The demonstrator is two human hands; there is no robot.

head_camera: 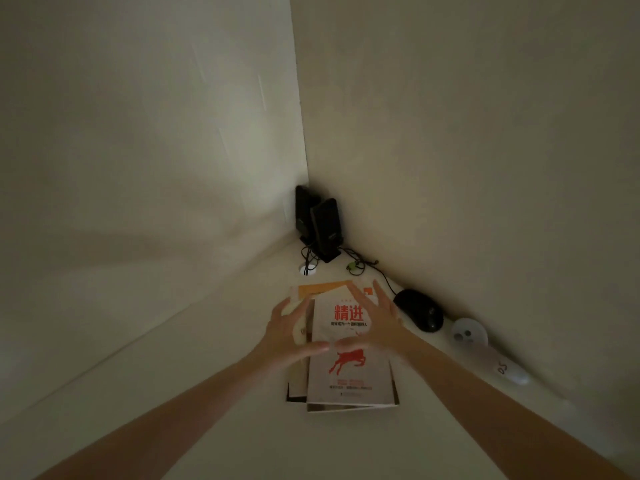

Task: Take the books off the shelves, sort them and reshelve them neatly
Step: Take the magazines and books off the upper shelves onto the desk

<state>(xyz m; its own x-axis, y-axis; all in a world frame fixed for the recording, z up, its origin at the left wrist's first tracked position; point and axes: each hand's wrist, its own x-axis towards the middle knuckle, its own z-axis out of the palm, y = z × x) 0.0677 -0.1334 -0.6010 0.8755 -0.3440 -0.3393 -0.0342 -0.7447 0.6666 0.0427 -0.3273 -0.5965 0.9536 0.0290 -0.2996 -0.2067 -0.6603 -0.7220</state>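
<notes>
A small pile of books lies flat on a pale desk (214, 393) in a dim corner. On top is a white book (349, 372) with red characters and a red horse on its cover. Under it an orange-covered book (322, 289) sticks out at the far end, and another pale book (298, 375) shows along the left side. My left hand (292, 332) lies on the pile's left edge with fingers spread and thumb across the white cover. My right hand (372, 322) rests on the pile's right side, fingers straight, thumb pointing left. The two thumbs nearly meet.
Two black speakers (320, 225) stand in the corner with tangled cables (356, 265) and a cable hole (307, 270). Along the right wall lie a black mouse (420, 311) and a white handheld controller (485, 351) marked 05. Walls close in on the left and right.
</notes>
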